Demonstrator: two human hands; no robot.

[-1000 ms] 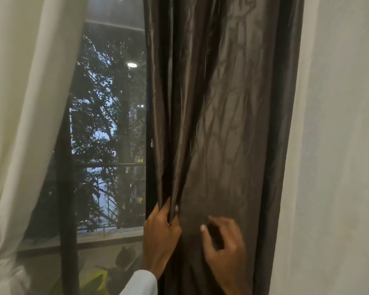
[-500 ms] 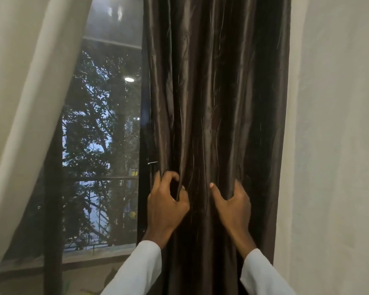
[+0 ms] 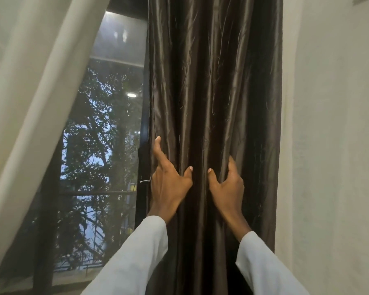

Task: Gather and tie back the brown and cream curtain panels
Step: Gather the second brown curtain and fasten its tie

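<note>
A glossy brown curtain panel [image 3: 213,103] hangs in tight vertical folds between the dark window frame [image 3: 143,145] and the pale wall [image 3: 332,145] at right. Both hands rest on it at mid-height. The left hand [image 3: 168,184] grips folds near the panel's window-side edge, forefinger stretched up along that edge, thumb pressed into the cloth. The right hand [image 3: 228,186] curls around folds just beside it, thumb forward, fingers tucked behind. Compared with a second ago, both hands sit higher and the panel looks more bunched, so gathering seems under way; no tie is visible and tying is not yet done. A cream curtain panel [image 3: 30,103] sweeps diagonally across the upper left, untouched. Between the panels, window glass [image 3: 98,145] shows trees at dusk and a reflected lamp. White sleeves [image 3: 136,258] cover both forearms.
</note>
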